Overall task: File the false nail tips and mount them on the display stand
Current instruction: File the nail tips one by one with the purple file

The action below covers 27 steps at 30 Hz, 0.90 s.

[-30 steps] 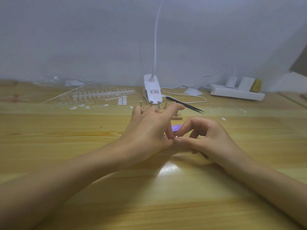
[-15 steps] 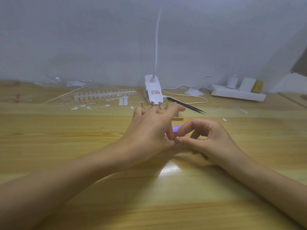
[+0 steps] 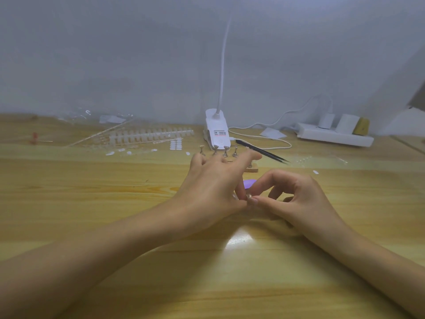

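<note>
Both the left hand (image 3: 211, 187) and right hand (image 3: 296, 199) pinch one nail tip (image 3: 248, 195); lamp base (image 3: 216, 120) label (image 3: 220, 133) illegible.

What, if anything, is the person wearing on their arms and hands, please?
Nothing that shows: the left hand and right hand are bare, with no gloves, rings, watch or bracelet. The left forearm and right forearm are uncovered to the frame's edge, with no sleeve in view.

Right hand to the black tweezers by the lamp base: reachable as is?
Probably yes, once freed. The right hand pinches a small clear nail tip with the left hand; open wooden tabletop lies between it and the thin black tweezers.
</note>
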Each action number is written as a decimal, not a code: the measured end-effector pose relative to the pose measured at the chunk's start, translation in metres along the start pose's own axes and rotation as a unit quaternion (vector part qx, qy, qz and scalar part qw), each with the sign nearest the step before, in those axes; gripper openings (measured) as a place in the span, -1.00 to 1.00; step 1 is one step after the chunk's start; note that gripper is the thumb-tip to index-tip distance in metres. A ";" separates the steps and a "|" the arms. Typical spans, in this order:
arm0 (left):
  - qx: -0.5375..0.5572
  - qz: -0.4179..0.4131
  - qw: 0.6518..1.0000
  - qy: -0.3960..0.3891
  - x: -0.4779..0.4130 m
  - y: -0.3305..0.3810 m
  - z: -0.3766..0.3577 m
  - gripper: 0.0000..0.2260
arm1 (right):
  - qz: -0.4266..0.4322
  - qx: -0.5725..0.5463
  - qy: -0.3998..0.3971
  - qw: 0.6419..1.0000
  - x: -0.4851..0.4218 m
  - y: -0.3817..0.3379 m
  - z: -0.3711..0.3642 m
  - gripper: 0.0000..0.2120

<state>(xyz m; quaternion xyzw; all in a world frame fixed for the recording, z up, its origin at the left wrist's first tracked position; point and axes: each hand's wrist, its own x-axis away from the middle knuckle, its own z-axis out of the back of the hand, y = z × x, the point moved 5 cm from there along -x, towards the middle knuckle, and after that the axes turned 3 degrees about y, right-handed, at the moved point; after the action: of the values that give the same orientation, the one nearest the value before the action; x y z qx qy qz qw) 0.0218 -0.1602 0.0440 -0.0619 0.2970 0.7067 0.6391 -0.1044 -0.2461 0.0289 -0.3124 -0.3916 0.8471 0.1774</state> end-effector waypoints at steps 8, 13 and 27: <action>-0.006 0.008 1.000 -0.023 0.000 0.001 -0.001 -0.36 | 0.026 0.053 0.035 0.998 -0.004 -0.006 0.006 -0.90; 0.043 0.027 0.985 -0.166 -0.012 -0.011 0.021 -0.34 | -0.005 0.105 0.000 0.994 -0.011 0.008 0.028 -0.92; -0.222 0.062 0.967 -0.110 0.027 -0.173 0.046 -0.47 | 0.111 0.237 -0.148 0.954 -0.118 -0.042 0.015 -0.87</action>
<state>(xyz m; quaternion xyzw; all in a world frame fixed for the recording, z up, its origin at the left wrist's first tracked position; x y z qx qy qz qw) 0.1929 -0.1124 0.0105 -0.1055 0.0638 0.7958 0.5928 -0.0241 -0.2926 0.1149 -0.1745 -0.1643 0.9666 0.0909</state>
